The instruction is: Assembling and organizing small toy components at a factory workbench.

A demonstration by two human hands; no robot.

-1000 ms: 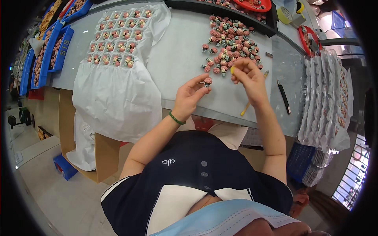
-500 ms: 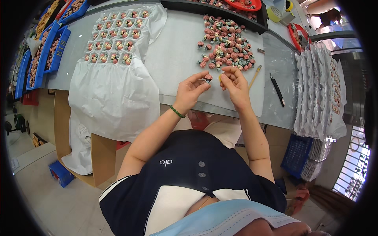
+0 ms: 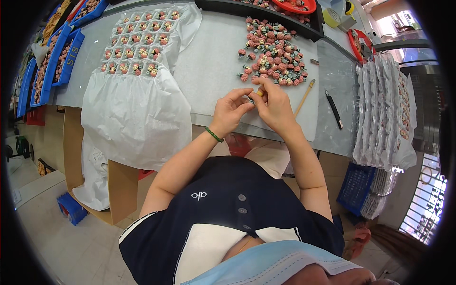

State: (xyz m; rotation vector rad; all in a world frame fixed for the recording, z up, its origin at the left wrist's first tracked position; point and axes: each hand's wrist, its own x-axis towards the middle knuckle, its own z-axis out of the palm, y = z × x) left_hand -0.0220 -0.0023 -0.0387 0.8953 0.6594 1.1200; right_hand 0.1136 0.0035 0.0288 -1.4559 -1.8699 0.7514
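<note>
My left hand (image 3: 229, 110) is closed on a small pink-and-grey figurine (image 3: 251, 100), mostly hidden by the fingers. Against it, my right hand (image 3: 274, 105) pinches a small yellow piece (image 3: 260, 93), whose kind is too small to make out. Both hands meet over the near edge of the white sheet (image 3: 209, 85). Just beyond them lies a heap of similar pink figurines (image 3: 275, 52). To the left, a tray of figurines (image 3: 137, 45) in rows of cells rests on white tissue paper (image 3: 137, 118).
Right of my hands lie a thin wooden stick (image 3: 304, 99) and a black pen-like tool (image 3: 334, 109). Filled trays (image 3: 382, 109) stand stacked at the right edge. Blue bins (image 3: 68, 59) line the far left; a black tray (image 3: 213, 6) borders the back.
My right hand has moved left and brought the yellow piece against the figurine. My left hand has stayed nearly in place, still holding the figurine.
</note>
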